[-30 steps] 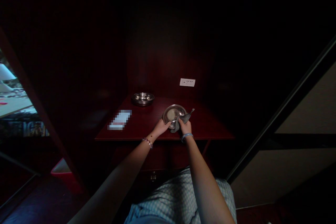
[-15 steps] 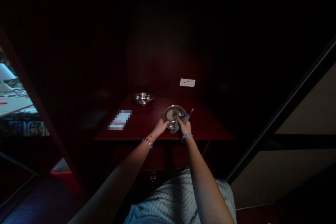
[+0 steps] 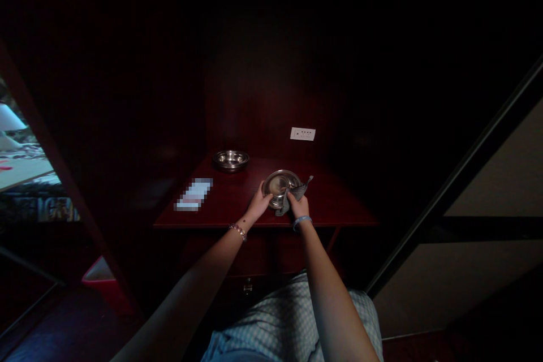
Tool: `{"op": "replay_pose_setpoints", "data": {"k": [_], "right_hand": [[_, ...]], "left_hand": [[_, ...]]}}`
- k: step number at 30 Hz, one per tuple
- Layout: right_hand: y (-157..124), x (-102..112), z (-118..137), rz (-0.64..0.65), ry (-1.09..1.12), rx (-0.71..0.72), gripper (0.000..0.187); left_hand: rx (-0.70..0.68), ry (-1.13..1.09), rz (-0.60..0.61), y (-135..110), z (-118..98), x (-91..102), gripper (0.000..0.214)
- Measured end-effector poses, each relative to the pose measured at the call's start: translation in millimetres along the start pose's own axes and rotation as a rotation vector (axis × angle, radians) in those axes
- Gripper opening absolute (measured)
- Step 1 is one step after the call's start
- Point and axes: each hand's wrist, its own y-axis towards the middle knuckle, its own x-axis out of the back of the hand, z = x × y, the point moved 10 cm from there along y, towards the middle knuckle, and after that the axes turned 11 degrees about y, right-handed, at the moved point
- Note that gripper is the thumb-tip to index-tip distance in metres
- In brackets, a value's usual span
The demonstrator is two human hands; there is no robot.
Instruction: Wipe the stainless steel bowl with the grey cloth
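A shiny round metal dish (image 3: 278,182) is tilted toward me above the front of the dark red desk (image 3: 229,206). My left hand (image 3: 258,205) grips its left rim, thumb on the near edge. In my right hand (image 3: 299,205) is a grey cloth (image 3: 283,203), bunched against the dish's right side; the fingers behind it are hidden. Farther back on the left, shiny metal dishes (image 3: 231,161), seemingly stacked, rest on the desk.
A pixelated pale rectangle (image 3: 194,194) lies at the desk's left. A white socket (image 3: 302,134) is on the back wall. Below the desktop is a drawer knob (image 3: 248,285). A red bin (image 3: 106,283) stands on the floor at left.
My left hand's fingers have shifted slightly up along the dish's left rim. The dish, the cloth and my right hand look almost the same.
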Motion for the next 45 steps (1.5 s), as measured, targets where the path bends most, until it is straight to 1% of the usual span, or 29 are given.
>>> {"op": "replay_pose_setpoints", "data": {"k": [3, 7, 10, 17, 22, 26, 31, 35, 37, 40, 43, 45], "right_hand": [[0, 0, 0, 0.005, -0.011, -0.003, 0.035], [-1, 2, 1, -0.008, -0.040, -0.011, 0.034], [-1, 2, 1, -0.011, -0.041, -0.011, 0.035], [-1, 0, 1, 0.007, -0.052, -0.003, 0.035], [-3, -1, 3, 0.005, -0.052, -0.009, 0.033], [-3, -1, 6, 0.003, -0.021, 0.000, 0.033], [-1, 3, 4, -0.022, 0.010, -0.009, 0.032], [1, 5, -1, -0.029, 0.015, -0.019, 0.033], [1, 5, -2, -0.023, 0.012, -0.016, 0.034], [0, 6, -1, -0.038, -0.001, -0.006, 0.034], [-1, 6, 1, -0.043, -0.025, -0.012, 0.033], [-2, 5, 2, -0.033, -0.033, -0.019, 0.033]], "left_hand": [[0.017, -0.001, -0.013, 1, 5, 0.7, 0.059], [0.004, -0.020, -0.001, 3, 7, -0.6, 0.058], [0.019, -0.036, -0.023, 4, 9, 0.9, 0.057], [0.062, -0.080, -0.053, 6, 13, 3.3, 0.044], [0.095, -0.052, -0.065, 4, 13, 7.1, 0.035], [0.072, -0.004, -0.048, 3, 9, 6.7, 0.034], [0.003, 0.022, 0.022, 1, -2, 0.6, 0.046], [-0.036, 0.079, 0.073, -3, -6, -5.4, 0.057], [-0.070, 0.095, 0.087, -4, -8, -7.8, 0.052], [-0.092, 0.098, 0.076, -4, -8, -7.7, 0.041], [-0.055, 0.086, 0.058, -2, -5, -6.9, 0.039], [-0.021, 0.035, 0.046, 0, -2, -7.0, 0.038]]}}
